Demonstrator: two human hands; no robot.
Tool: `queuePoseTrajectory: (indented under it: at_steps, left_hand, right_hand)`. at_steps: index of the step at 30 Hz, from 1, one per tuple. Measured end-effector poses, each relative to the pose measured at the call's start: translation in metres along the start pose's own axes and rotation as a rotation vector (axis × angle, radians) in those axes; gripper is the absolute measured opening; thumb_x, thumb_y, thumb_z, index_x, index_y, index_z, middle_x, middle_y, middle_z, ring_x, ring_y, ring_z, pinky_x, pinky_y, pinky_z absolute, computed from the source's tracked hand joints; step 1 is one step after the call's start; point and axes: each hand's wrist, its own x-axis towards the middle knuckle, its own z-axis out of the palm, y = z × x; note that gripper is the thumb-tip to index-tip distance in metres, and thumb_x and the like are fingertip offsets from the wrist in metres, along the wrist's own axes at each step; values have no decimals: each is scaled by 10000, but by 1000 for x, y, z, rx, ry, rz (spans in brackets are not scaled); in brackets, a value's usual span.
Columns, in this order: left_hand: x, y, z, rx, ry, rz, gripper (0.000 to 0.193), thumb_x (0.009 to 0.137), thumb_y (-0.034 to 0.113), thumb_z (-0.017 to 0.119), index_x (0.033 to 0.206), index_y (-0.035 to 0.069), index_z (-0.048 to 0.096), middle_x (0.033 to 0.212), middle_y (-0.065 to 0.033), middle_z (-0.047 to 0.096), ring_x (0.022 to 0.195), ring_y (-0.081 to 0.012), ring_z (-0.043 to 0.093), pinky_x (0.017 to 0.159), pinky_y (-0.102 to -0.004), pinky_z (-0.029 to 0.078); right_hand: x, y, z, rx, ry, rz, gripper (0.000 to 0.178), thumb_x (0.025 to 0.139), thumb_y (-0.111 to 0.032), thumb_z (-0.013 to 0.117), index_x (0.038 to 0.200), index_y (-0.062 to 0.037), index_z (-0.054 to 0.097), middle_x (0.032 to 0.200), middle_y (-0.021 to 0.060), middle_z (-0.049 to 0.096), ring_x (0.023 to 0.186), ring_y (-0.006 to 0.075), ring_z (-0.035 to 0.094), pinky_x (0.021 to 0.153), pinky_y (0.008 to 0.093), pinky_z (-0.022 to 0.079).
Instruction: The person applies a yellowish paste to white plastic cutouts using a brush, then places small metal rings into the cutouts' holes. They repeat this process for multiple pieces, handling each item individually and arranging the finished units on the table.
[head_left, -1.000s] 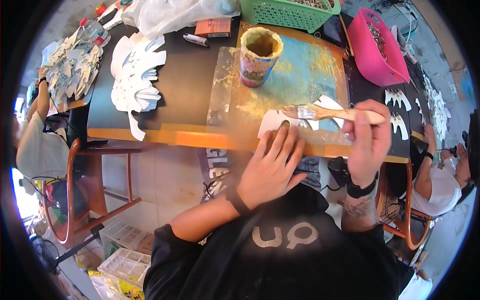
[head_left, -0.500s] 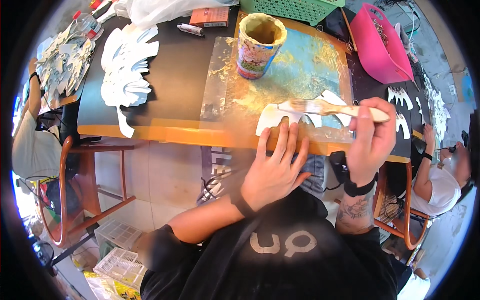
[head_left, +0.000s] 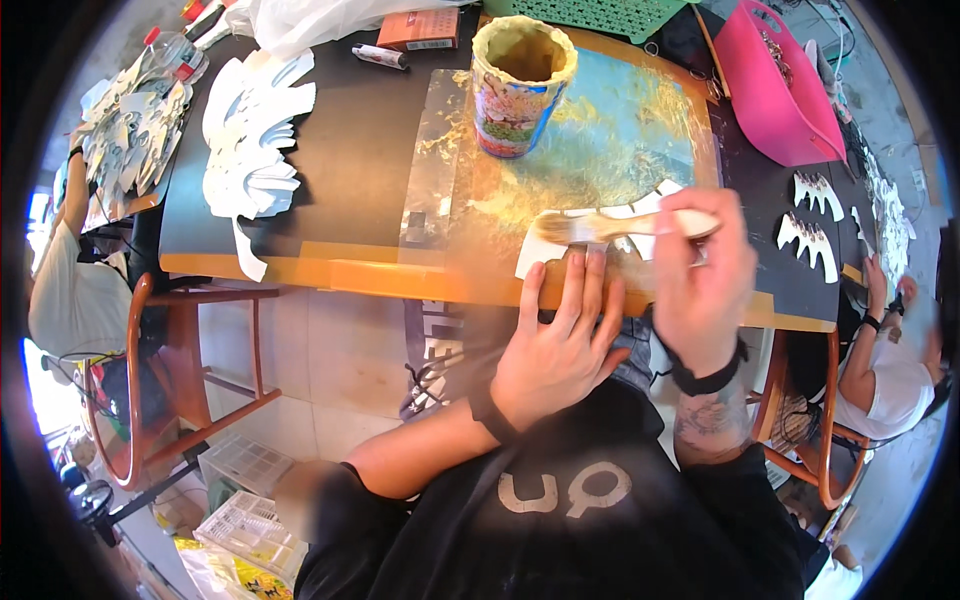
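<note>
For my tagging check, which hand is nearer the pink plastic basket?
Right. The right hand is below and left of the basket in view; the left hand is lower and farther left.

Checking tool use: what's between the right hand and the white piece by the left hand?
A brush, held in the right hand, bristles over the white piece; the head view shows it.

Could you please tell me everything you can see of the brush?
The brush has a pale, wooden-looking handle, light brown bristles and a whitish stretch between. The right hand grips the handle. The brush points left, roughly crosswise, its bristles over a white cut-out piece, just beyond the fingertips of the left hand. How firmly they press is unclear.
</note>
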Motion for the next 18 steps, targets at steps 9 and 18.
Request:
queuePoseTrajectory:
  at_steps: [9, 18]
  left_hand:
    - [0, 1, 5, 20, 24, 1, 816, 858, 578, 685, 1456, 43, 534, 1579, -261, 446, 1493, -398, 382, 1185, -694, 237]
    - [2, 4, 6, 16, 33, -7, 822, 825, 554, 733, 1440, 41, 550, 1560, -271, 463, 1476, -410, 402, 1176, -709, 247]
  right_hand:
    - [-1, -12, 0, -13, -77, 48, 118, 978, -43, 646, 1090, -16, 622, 895, 68, 664, 778, 92, 609, 716, 247, 499]
    - [4, -5, 4, 106, 13, 25, 103, 990, -58, 654, 1079, -23, 616, 869, 70, 684, 742, 97, 653, 640, 266, 514]
